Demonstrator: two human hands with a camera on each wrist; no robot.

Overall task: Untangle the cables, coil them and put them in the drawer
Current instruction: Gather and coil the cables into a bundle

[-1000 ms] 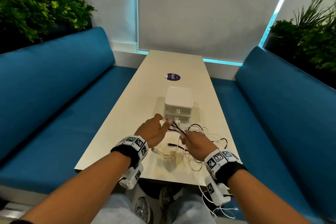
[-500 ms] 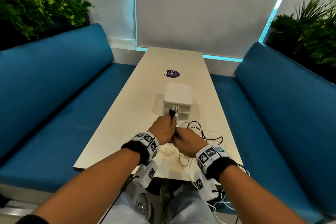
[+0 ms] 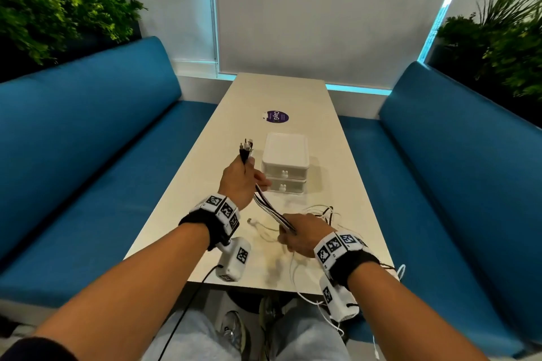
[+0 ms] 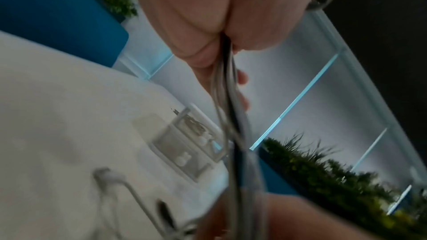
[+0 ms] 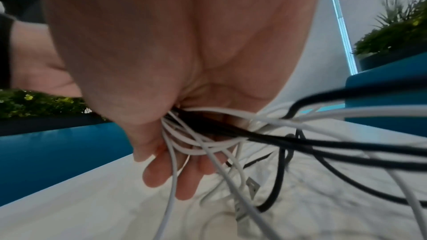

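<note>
My left hand (image 3: 240,182) grips a bundle of black and white cables (image 3: 271,209) near their plug ends (image 3: 246,147), which stick up above the fist. The bundle runs taut down to my right hand (image 3: 299,233), which is curled round it too. In the right wrist view several white and black cables (image 5: 231,134) fan out from the right hand (image 5: 171,116) onto the table. The left wrist view shows the left hand (image 4: 219,25) closed on the strands (image 4: 228,98). A white two-drawer box (image 3: 285,165) stands just beyond the hands, both drawers closed.
Loose cable loops (image 3: 322,212) lie on the beige table (image 3: 187,205) near its front edge, and some strands hang over that edge (image 3: 319,302). A purple sticker (image 3: 278,117) lies behind the box. Blue benches (image 3: 88,155) flank the table.
My hands were close together in front of the box. The left hand has since risen up and left with the plug ends, and the right has drawn back, stretching the bundle between them.
</note>
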